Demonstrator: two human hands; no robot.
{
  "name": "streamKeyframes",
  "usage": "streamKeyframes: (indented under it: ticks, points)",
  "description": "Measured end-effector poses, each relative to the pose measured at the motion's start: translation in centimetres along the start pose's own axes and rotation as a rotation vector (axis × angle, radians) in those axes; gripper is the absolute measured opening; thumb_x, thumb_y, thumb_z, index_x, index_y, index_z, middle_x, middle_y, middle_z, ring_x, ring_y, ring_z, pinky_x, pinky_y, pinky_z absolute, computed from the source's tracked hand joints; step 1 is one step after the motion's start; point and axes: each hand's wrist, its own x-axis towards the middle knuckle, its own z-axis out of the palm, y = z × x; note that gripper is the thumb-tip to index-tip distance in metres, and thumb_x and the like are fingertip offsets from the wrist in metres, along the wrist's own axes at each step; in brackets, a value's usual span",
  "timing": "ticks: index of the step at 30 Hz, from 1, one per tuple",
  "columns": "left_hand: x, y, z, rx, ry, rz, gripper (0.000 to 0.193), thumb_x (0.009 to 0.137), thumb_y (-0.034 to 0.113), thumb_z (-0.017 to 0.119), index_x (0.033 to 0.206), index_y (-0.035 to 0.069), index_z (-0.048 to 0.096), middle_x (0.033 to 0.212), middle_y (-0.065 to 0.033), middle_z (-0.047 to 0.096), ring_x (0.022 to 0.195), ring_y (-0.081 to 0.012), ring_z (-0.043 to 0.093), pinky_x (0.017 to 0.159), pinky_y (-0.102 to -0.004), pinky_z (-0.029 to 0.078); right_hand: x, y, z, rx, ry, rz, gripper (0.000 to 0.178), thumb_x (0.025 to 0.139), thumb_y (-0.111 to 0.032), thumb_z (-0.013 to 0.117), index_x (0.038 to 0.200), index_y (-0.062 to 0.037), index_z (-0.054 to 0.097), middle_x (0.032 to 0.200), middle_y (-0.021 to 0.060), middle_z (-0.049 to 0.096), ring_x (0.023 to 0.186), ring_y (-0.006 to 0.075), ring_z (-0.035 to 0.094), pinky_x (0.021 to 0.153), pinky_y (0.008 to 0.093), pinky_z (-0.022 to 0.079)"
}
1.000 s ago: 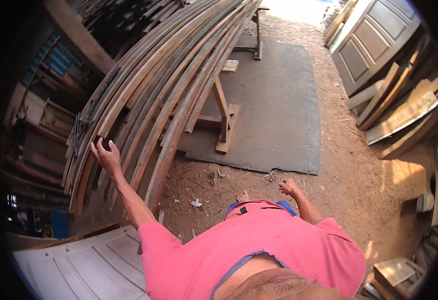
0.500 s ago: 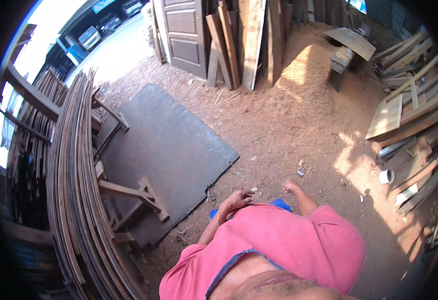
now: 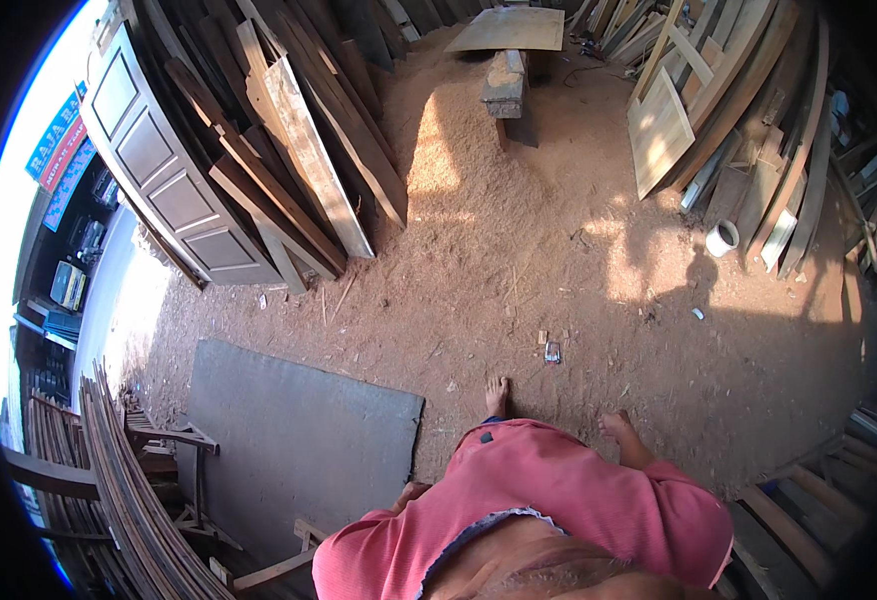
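My right hand point(image 3: 616, 424) hangs at my side over the dirt ground, its fingers curled in, with nothing seen in it. On the other side, my left hand point(image 3: 412, 494) shows only in part past the pink sleeve, near the edge of a flat grey sheet point(image 3: 304, 420); its fingers are too hidden to read. Neither hand touches any of the things around. A bare foot point(image 3: 498, 395) of mine is in front, below the hem of my pink shirt point(image 3: 559, 470). Beyond it a small flat packet point(image 3: 553, 352) lies on the ground.
Leaning boards point(image 3: 309, 150) and a panelled door point(image 3: 164, 165) stand at the far left. A low bench point(image 3: 504, 95) rises from sawdust point(image 3: 459, 190) ahead. To the right are a white bucket point(image 3: 722, 238) and stacked timber point(image 3: 739, 110). Long strips point(image 3: 139, 490) rest at the near left.
The view has turned right and come forward; the door, boards and grey sheet sit further left. My left hand has dropped back beside my body. A bare foot has come into view.
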Motion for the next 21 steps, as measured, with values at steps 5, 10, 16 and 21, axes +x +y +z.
streamKeyframes:
  ticks: [5,10,16,21]
  points:
    - [11.6,17.2,-2.3,0.445,-0.043,0.023,0.033,0.088,0.036,0.061,0.081,0.004,0.067,0.064,-0.0062,0.061,0.050,-0.0191,0.056,0.046,-0.0366,0.045,3.8,-3.7,-0.5,0.022,0.054,0.120,0.020,0.087,-0.014,0.058,0.095,0.0035,0.064,0.089,0.0194,0.068,0.073,0.0263,0.066,0.059,0.0406,0.053]
    - [24.6,43.8,-3.3,0.518,0.191,0.422,0.039,0.087,0.039,0.065,0.105,0.005,0.069,0.079,-0.0112,0.070,0.073,-0.0222,0.067,0.066,-0.0383,0.054,6.0,-12.6,-0.2,0.055,0.178,-0.072,0.021,0.084,-0.010,0.061,0.092,0.0077,0.067,0.087,0.0201,0.070,0.077,0.0261,0.069,0.065,0.0422,0.053]
    - [33.6,71.8,1.1,0.309,0.240,0.975,0.050,0.090,0.036,0.065,0.125,0.001,0.061,0.089,-0.0163,0.071,0.084,-0.0245,0.070,0.075,-0.0359,0.056,14.1,-17.3,-6.5,-0.604,0.068,-0.370,0.033,0.081,-0.022,0.064,0.092,0.0086,0.071,0.082,0.0236,0.071,0.082,0.0284,0.072,0.070,0.0423,0.052]
    - [33.9,80.0,12.9,0.155,0.048,0.631,0.055,0.094,0.040,0.063,0.128,-0.002,0.057,0.103,-0.0109,0.068,0.083,-0.0198,0.067,0.069,-0.0342,0.053,20.3,-26.6,-17.2,-0.718,-0.012,-0.181,0.026,0.076,-0.026,0.067,0.085,-0.0029,0.073,0.077,0.0147,0.072,0.074,0.0259,0.071,0.064,0.0401,0.053]
